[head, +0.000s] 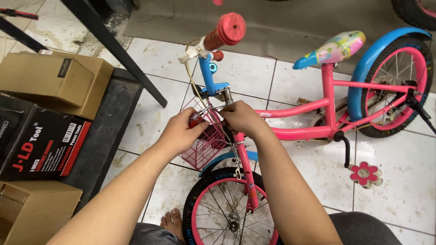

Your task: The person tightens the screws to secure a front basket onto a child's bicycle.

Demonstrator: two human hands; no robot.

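A small pink children's bicycle stands on the tiled floor, front wheel nearest me. My left hand is closed on a small red object at the rim of the pink wire basket. My right hand pinches at the basket's top where it meets the steering stem, just below the blue stem clamp. What the right fingers hold is hidden. The red handlebar grip points toward the camera above both hands.
Brown cardboard boxes and a black and red box lie stacked at the left on a dark mat. A black metal bar slants across the upper left. My bare foot rests beside the front wheel. A flower-shaped pedal sticks out at right.
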